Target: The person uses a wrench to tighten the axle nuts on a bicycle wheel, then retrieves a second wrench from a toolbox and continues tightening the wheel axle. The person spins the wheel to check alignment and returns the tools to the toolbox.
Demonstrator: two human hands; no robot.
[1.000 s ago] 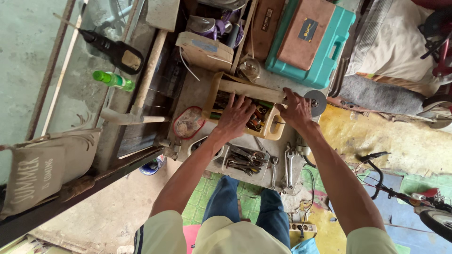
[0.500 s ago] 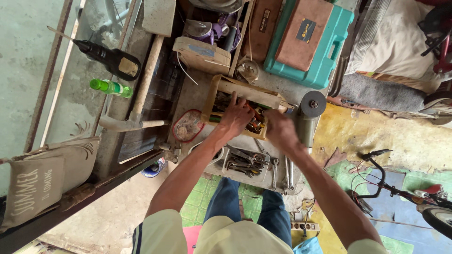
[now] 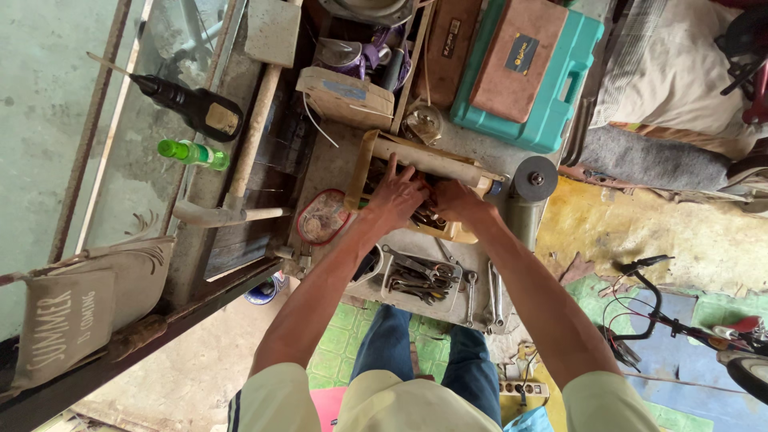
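Both my hands reach into a cream-coloured open toolbox full of small tools on a cluttered workbench. My left hand rests fingers spread over the tools inside it. My right hand is beside it, fingers curled down among the tools; what it grips is hidden. A tray of wrenches lies just below the toolbox, nearer my body.
A bench grinder wheel stands right of the toolbox. A teal tool case lies behind it. A red-rimmed tin, a green bottle, a black bottle and a wooden handle sit to the left. A bicycle handlebar is at right.
My right hand has moved left from near the grinder wheel into the toolbox, next to my left hand. The view has shifted slightly.
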